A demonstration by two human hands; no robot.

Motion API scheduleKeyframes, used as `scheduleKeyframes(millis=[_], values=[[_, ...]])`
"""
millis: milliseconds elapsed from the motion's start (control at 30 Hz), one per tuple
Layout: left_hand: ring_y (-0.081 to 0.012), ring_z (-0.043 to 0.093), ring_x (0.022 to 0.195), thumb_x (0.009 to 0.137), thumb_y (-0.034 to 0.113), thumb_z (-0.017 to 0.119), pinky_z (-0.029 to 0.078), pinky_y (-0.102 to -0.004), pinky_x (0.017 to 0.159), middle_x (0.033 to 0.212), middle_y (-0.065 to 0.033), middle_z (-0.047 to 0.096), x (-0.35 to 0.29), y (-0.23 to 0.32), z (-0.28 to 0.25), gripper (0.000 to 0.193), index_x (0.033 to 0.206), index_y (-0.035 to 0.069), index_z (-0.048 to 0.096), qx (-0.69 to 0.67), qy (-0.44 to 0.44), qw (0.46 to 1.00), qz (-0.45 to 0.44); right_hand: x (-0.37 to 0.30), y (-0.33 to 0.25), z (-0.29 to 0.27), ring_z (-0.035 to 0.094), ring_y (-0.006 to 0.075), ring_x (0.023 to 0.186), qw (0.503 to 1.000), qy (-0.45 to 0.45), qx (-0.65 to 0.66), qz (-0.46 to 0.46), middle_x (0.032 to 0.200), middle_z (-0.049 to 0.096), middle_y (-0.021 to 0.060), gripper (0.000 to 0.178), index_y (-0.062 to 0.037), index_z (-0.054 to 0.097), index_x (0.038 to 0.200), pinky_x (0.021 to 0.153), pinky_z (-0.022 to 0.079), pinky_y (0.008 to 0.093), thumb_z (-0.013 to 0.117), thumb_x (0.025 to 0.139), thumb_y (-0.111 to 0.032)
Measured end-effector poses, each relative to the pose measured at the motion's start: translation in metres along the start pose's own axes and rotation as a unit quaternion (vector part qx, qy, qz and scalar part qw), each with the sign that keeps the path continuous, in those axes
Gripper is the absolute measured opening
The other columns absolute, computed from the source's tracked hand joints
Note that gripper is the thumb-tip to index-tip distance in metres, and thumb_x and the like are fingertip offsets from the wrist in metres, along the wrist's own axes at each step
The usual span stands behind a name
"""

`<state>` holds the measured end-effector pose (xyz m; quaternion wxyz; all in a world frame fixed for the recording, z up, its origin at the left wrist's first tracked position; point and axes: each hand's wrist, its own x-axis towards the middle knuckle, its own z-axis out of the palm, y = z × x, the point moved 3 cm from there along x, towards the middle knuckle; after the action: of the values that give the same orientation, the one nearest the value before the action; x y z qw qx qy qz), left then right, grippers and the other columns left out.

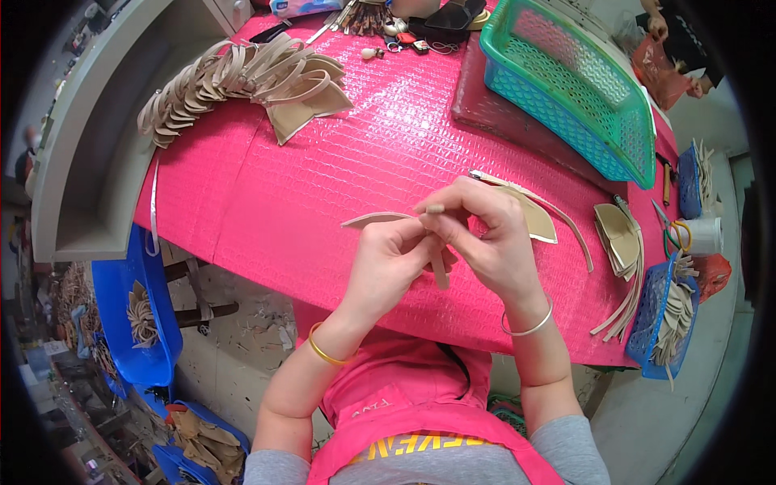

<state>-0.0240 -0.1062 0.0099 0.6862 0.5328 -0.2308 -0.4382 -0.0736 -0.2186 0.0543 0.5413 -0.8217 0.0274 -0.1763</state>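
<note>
Above the near part of the pink-covered table (275,218), both my hands are closed on one beige strap piece. My left hand (384,263) pinches it from the left; its pointed flap (374,218) sticks out beyond those fingers. My right hand (489,222) grips it from the right, thumb and forefinger close to the left fingertips. A narrow strap end (440,271) hangs down between the hands. Where the fingers meet, the join is hidden. Just past my right hand lies another beige piece (537,218) with a long thin strap (570,230).
A row of looped beige pieces (202,85) lies at the far left. A green basket (566,89) stands far right. A small stack of beige pieces (618,238), scissors (667,226) and blue baskets (647,323) line the right edge. Another person's hand (659,30) shows top right.
</note>
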Motion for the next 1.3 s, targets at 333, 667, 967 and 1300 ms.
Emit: scheduleKeyframes(millis=[333, 667, 967, 1300], values=[[-0.0200, 0.059, 0.081, 0.086, 0.018, 0.045, 0.049, -0.0283, 0.070, 0.093, -0.0151, 0.059, -0.008, 0.002, -0.003, 0.030, 0.100, -0.007, 0.054, -0.148, 0.064, 0.987, -0.001, -0.043, 0.007, 0.011, 0.052, 0.0159, 0.072, 0.922, 0.069, -0.253, -0.285, 0.081, 0.057, -0.0004, 0.032, -0.0133, 0.065, 0.085, 0.061, 0.043, 0.0298, 0.062, 0.055, -0.006], [-0.0230, 0.060, 0.082, 0.087, 0.016, 0.044, 0.049, -0.0299, 0.072, 0.088, -0.0169, 0.060, -0.009, -0.003, 0.000, 0.029, 0.098, -0.010, 0.053, -0.144, 0.126, 0.980, 0.054, -0.045, 0.003, 0.018, 0.054, 0.0139, 0.073, 0.922, 0.049, -0.269, -0.275, 0.079, 0.057, -0.0027, 0.025, -0.0141, 0.064, 0.081, 0.076, 0.042, 0.0330, 0.062, 0.057, -0.009], [-0.0154, 0.058, 0.071, 0.088, 0.014, 0.043, 0.048, -0.0237, 0.066, 0.082, -0.0142, 0.060, -0.012, -0.005, 0.006, 0.027, 0.097, -0.009, 0.055, -0.107, 0.157, 0.980, 0.054, -0.044, -0.002, 0.016, 0.055, 0.0124, 0.073, 0.925, 0.023, -0.244, -0.291, 0.077, 0.059, -0.0028, 0.024, -0.0137, 0.064, 0.081, 0.079, 0.040, 0.0337, 0.064, 0.057, -0.010], [-0.0035, 0.042, 0.055, 0.087, 0.011, 0.044, 0.033, -0.0178, 0.049, 0.064, 0.0004, 0.048, -0.034, 0.016, -0.002, 0.023, 0.099, -0.006, 0.054, 0.056, 0.050, 0.996, 0.056, -0.017, 0.014, 0.014, 0.055, 0.0071, 0.064, 0.981, 0.090, 0.151, 0.089, 0.075, 0.061, 0.0043, 0.010, 0.0008, 0.060, 0.084, 0.056, 0.042, 0.0212, 0.056, 0.076, -0.004]])
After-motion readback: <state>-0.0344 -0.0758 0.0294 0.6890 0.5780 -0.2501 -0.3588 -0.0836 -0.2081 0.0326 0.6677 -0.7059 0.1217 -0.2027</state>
